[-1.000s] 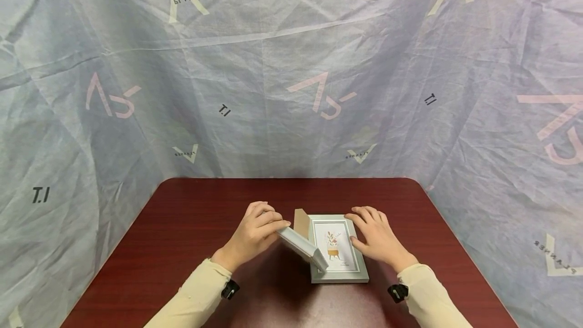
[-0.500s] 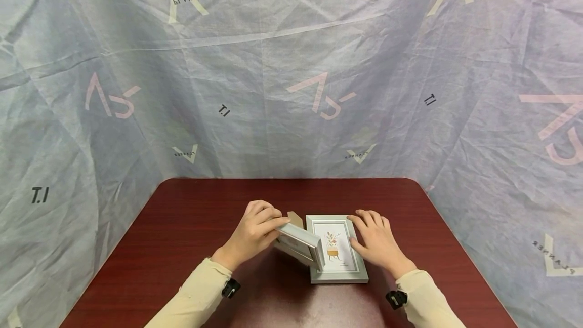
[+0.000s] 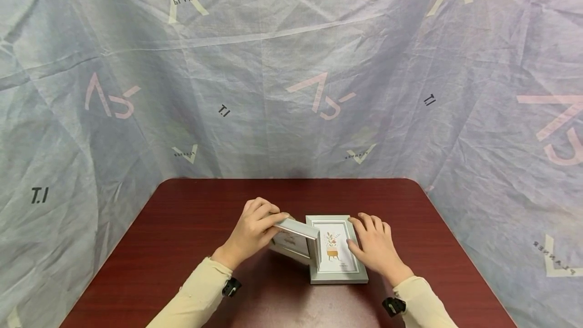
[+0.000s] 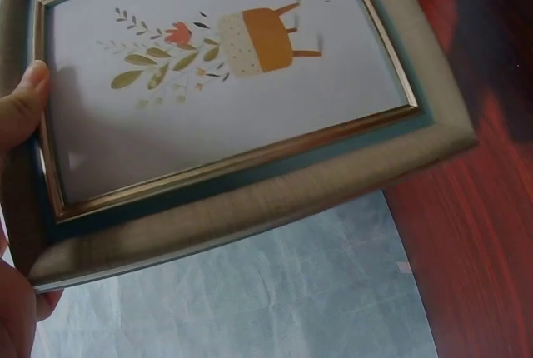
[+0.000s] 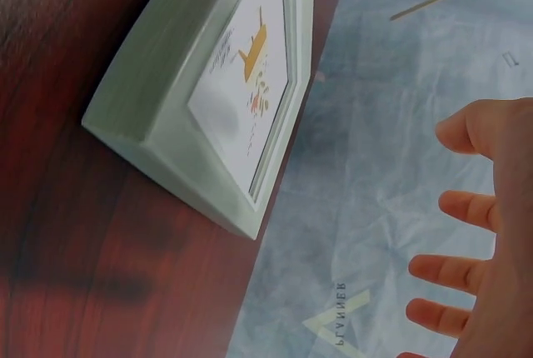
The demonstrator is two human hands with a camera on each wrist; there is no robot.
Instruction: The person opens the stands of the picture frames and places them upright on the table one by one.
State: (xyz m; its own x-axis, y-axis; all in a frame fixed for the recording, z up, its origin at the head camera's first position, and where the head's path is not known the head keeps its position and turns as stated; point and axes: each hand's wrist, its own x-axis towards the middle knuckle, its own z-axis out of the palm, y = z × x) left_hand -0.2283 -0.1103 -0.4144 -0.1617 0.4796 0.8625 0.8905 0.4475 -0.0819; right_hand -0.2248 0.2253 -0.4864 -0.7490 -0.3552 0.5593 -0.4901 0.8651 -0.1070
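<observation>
My left hand (image 3: 252,229) grips a silvery picture frame (image 3: 297,227) by its edge, thumb on the front and fingers behind. This frame is tilted up, and its flower-pot picture (image 4: 225,58) shows in the left wrist view. It partly covers the left side of a second picture frame (image 3: 340,278), which lies face up on the table with a similar picture (image 3: 336,249). My right hand (image 3: 375,244) hovers by that frame's right edge, fingers spread and loosely bent. In the right wrist view the right fingers (image 5: 445,268) hold nothing and stand apart from the lying frame (image 5: 216,125).
The dark red wooden table (image 3: 205,196) has rounded far corners. A grey printed cloth (image 3: 273,39) hangs behind it and along both sides. Each wrist wears a black strap, the left strap (image 3: 231,287) at the sleeve's end.
My left hand has turned the held picture frame so its picture side comes into view, and the brown backing flap has gone out of sight. My right hand has shifted slightly left and nearer.
</observation>
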